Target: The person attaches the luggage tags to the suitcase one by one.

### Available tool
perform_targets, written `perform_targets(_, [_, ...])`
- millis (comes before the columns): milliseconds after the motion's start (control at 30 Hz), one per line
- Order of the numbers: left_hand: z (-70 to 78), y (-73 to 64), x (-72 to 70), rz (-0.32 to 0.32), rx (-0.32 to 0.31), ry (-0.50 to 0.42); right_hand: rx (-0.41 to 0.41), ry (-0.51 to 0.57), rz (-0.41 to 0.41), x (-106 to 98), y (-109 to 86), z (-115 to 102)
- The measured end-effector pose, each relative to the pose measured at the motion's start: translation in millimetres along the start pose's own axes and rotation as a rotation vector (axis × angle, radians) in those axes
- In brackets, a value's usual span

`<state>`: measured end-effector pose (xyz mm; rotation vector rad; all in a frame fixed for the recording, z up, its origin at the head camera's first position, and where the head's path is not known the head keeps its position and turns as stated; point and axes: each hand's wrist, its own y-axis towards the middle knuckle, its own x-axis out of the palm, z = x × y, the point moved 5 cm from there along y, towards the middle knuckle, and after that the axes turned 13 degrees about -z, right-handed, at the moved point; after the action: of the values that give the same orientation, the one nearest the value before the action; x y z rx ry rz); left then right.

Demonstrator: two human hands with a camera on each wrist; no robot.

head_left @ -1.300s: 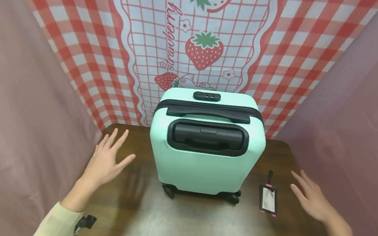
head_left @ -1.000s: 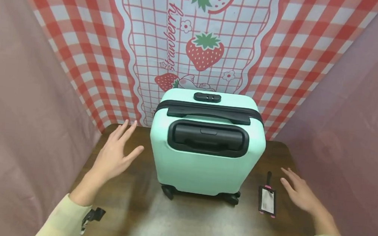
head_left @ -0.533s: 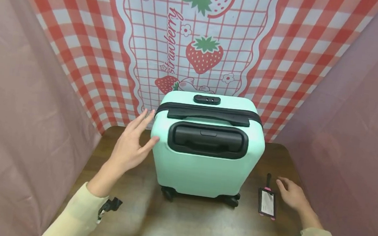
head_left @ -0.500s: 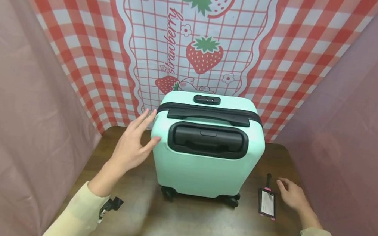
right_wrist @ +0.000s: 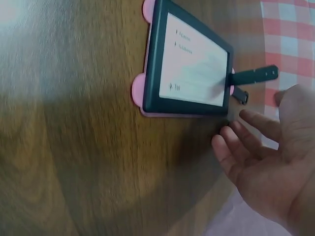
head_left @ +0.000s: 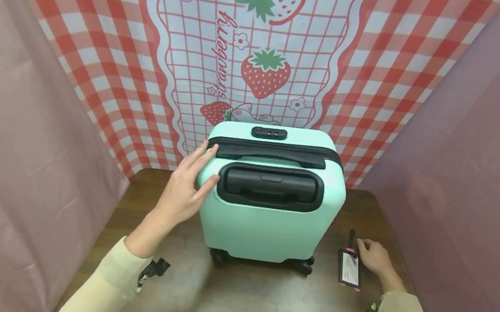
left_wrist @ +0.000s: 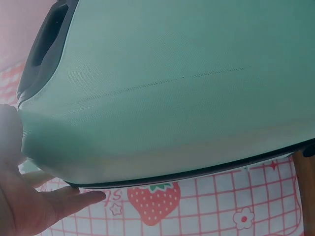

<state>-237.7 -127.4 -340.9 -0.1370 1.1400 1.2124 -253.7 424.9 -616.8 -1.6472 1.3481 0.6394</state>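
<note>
Now my spread left hand (head_left: 181,193) has met the suitcase (head_left: 265,232), likely steadying it; right hand (head_left: 375,257) loose, empty, beside the tag (head_left: 349,269).

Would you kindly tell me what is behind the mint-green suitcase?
Behind the suitcase hangs a red-and-white strawberry-print cloth. In the head view, the suitcase covers the cloth's lower middle and part of the table, so whatever may lie there is hidden.
</note>
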Motion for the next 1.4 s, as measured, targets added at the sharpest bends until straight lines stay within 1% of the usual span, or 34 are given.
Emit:
perform_targets(200, [0.2,0.2,0.3,0.000,0.005,0.000,-0.063,0.037,-0.007,7,2.4,-8])
perform_targets(267, [-0.1,0.1,0.4,-0.003,0.001,0.000,-0.085,0.057,-0.003,9,1.8,-9])
perform_targets(367, [-1.0,-0.7,0.7,-0.007,-0.012,0.000,-0.096,0.081,-0.007,14,1.5,-8])
perform_targets(500, [-1.9,-1.6,1.2,-0.004,-0.016,0.001,-0.126,0.057,0.012,18,0.8,-7])
perform_targets(633, [-2.2,-1.7,1.2,0.005,-0.007,0.001,-0.199,-0.009,0.037,17,-0.1,-8])
perform_targets(767, [-2.6,-1.9,1.6,0.005,-0.006,0.002,-0.247,-0.050,0.038,17,-0.1,-7])
perform_targets(1067, [-3.3,-2.7,2.3,0.000,-0.019,0.002,-0.254,-0.016,0.049,18,-5.2,-1])
perform_targets(1167, [-3.2,-2.8,2.2,0.004,-0.016,0.002,-0.247,-0.003,0.041,15,-8.0,1])
perform_targets(1333, [-3.0,-2.8,2.0,0.012,-0.008,0.000,-0.244,0.057,0.031,7,-15.5,-2])
perform_targets(1400, [-3.2,-2.7,1.9,0.015,-0.007,0.001,-0.253,0.081,0.046,3,-19.0,-5])
